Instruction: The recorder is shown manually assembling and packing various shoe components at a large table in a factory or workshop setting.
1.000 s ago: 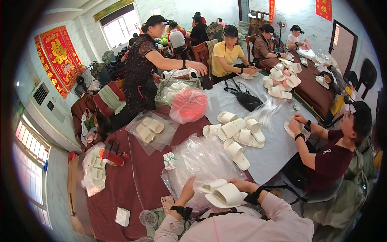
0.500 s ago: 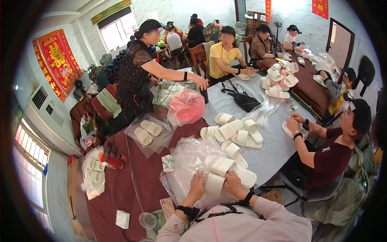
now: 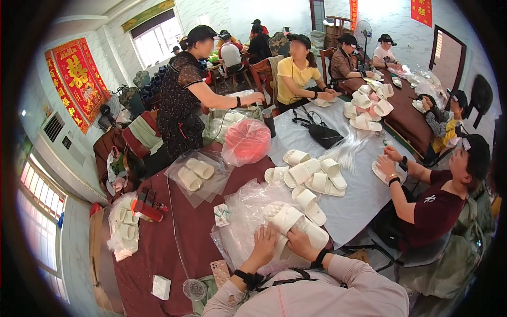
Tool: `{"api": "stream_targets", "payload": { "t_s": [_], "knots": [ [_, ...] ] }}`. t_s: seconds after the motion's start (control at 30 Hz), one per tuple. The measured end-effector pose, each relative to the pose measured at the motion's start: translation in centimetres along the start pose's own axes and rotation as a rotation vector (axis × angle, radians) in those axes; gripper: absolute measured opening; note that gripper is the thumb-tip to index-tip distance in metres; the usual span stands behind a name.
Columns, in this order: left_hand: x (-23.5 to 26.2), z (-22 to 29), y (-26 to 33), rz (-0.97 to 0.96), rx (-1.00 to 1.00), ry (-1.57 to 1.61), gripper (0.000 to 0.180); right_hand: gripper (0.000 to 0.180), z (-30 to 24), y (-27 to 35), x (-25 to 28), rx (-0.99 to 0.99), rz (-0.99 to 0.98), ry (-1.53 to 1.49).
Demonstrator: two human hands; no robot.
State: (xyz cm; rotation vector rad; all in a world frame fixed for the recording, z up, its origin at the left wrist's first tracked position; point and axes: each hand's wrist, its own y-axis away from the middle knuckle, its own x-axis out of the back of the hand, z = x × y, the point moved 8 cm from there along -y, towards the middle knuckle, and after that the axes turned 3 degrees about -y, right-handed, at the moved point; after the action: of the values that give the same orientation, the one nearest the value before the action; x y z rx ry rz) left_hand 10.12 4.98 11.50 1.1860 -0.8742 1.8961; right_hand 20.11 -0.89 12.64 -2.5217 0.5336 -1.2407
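Observation:
A pair of cream slide slippers [image 3: 311, 231] is between my hands at the table's near edge. My left hand [image 3: 263, 244] grips the slippers at their left side, its fingers partly hidden against them and the plastic. At the near side my right hand [image 3: 302, 244] is closed on the slippers, the thumb along the strap. Beneath and left of them lies a heap of clear plastic bags [image 3: 240, 203]. Just beyond sits a loose group of similar slippers [image 3: 302, 173] on the white cover, one pair close to my right hand.
On the maroon cloth [image 3: 150, 243] are a bagged slipper pair [image 3: 191, 178], a red bundle [image 3: 246, 141], a phone [image 3: 220, 273], a white box [image 3: 161, 287] and a clear round container [image 3: 194, 289]. A black bag [image 3: 323, 135] lies farther off. Co-workers sit and stand around the tables.
The slippers in my hands have tilted and turned, showing a textured sole at the top. My left hand has shifted slightly right. The standing co-worker has drawn an arm back.

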Motion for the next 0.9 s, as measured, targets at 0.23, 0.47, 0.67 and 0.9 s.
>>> {"api": "stream_targets", "payload": {
  "t_s": [0.23, 0.47, 0.67, 0.9],
  "knots": [
    [1.9, 4.4, -1.1, -0.093, -0.171, -0.14, 0.063, 0.021, 1.6, 0.5, -2.0, -0.081, 0.012, 0.008],
    [1.8, 6.7, -0.7, -0.095, -0.301, -0.192, 0.065, 0.027, 3.4, 1.1, -0.6, -0.313, 0.241, -0.341],
    [1.5, 8.6, -0.7, -0.119, -0.387, 0.006, 0.066, 0.033, 3.7, -0.8, 0.8, -0.093, 0.452, -0.255],
    [2.8, 7.4, 0.1, -0.151, -0.292, 0.2, 0.061, 0.033, 4.6, -0.8, -3.4, -0.429, 0.168, -0.544]
  ]
}}
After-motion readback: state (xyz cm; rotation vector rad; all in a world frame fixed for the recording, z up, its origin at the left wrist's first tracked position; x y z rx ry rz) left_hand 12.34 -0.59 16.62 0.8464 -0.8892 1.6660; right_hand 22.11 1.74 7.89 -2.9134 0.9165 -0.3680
